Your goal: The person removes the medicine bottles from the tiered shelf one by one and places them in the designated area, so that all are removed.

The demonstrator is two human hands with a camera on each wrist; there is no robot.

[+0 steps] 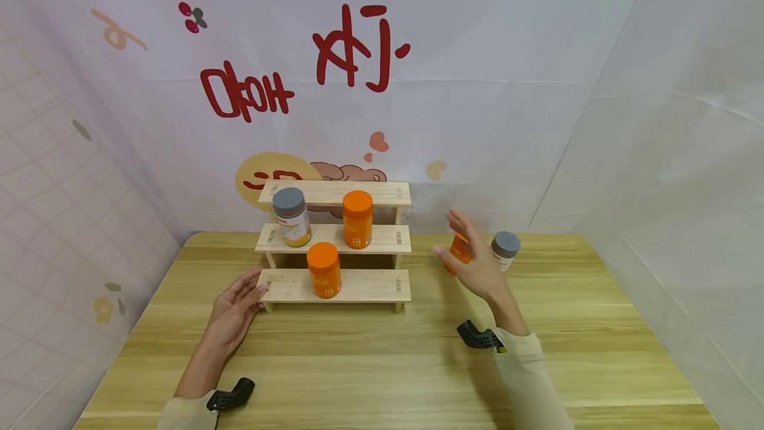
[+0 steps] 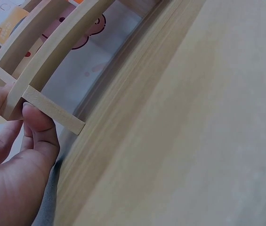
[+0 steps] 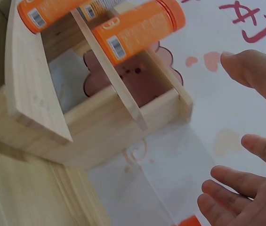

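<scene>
A three-step wooden rack (image 1: 364, 287) stands on the table. My left hand (image 1: 234, 314) grips the left end of its lowest step; in the left wrist view, thumb and fingers (image 2: 41, 125) pinch the board's end. An orange jar (image 1: 325, 271) sits on the lowest step. The middle step bears a grey-lidded jar (image 1: 292, 217) and another orange jar (image 1: 357, 219). Right of the rack, my right hand (image 1: 477, 271) is spread with fingers apart, in front of an orange jar (image 1: 458, 252) that it partly hides. Whether they touch, I cannot tell.
A second grey-lidded jar (image 1: 505, 249) stands on the table just right of my right hand, partly covered by it. Behind the rack hangs a white printed cloth (image 1: 477, 85), with more cloth at both sides. The wooden table (image 1: 358, 370) extends in front.
</scene>
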